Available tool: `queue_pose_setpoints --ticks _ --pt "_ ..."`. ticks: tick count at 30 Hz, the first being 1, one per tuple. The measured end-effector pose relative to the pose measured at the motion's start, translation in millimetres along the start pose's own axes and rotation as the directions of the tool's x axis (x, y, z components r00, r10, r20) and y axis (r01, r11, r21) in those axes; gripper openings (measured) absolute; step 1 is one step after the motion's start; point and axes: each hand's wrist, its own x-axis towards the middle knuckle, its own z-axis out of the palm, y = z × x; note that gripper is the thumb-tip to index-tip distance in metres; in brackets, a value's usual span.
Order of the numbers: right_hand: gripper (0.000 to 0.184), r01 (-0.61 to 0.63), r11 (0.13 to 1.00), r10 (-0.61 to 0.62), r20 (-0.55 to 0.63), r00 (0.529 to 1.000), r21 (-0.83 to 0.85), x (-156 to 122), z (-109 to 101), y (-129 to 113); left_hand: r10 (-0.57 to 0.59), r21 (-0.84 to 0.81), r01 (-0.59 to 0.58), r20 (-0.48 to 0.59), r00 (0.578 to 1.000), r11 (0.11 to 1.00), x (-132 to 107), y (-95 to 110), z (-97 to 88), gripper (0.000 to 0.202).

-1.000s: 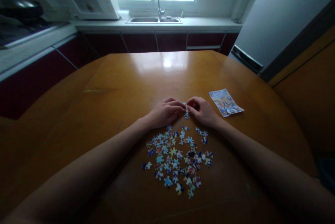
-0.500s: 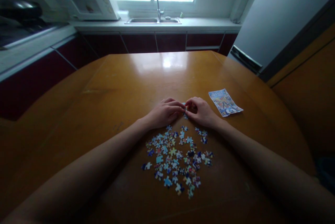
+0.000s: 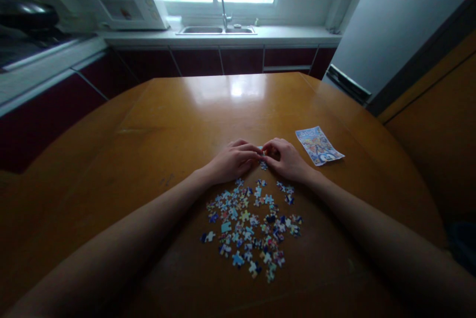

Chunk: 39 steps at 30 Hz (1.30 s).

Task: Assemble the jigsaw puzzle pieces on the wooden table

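Note:
On the wooden table, my left hand [image 3: 238, 160] and my right hand [image 3: 285, 158] meet fingertip to fingertip over a small group of jigsaw puzzle pieces [image 3: 264, 165]. My right thumb and index finger are pinched together at these pieces. The left fingers reach across from the other side and press on the same spot, with the thumb tucked below. Fingers cover most of what is held there. Nearer to me lies a loose spread of many small jigsaw pieces [image 3: 245, 216], mostly light blue, white, dark blue and yellow.
Right of my hands lies a creased, colourful picture sheet [image 3: 320, 145]. The round-ended wooden table [image 3: 178, 110] fills the foreground. Beyond it are a counter with a sink [image 3: 203, 30], a tap [image 3: 223, 3] and a microwave [image 3: 124, 7]. A fridge [image 3: 397, 21] stands at the right.
Both hands stay at the same pieces with hardly any finger movement. The whole view has shifted very slightly. The loose pieces and the picture sheet lie as before.

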Motion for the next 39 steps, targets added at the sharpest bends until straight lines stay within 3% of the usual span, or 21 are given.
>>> queue_pose_setpoints --ticks 6,11,18,39 --pt "0.018 -0.083 0.981 0.088 -0.025 0.996 0.175 1.4 0.7 4.3 -0.003 -0.007 0.003 0.009 1.0 1.0 -0.1 0.1 -0.3 0.029" --pt "0.011 -0.052 0.993 0.053 -0.011 0.999 0.105 0.2 -0.5 1.4 -0.009 -0.021 0.009 0.001 1.0 1.0 0.6 2.4 -1.1 0.03" --pt "0.021 0.015 1.0 -0.015 0.034 0.999 -0.011 -0.6 -3.3 -2.9 -0.011 -0.019 0.011 -0.003 1.0 1.0 1.0 3.2 -1.9 0.025" --pt "0.014 -0.012 1.0 0.011 0.034 0.999 0.009 -0.2 -2.6 -2.6 -0.024 -0.01 0.024 -0.012 1.0 1.0 1.6 3.9 -1.6 0.026"
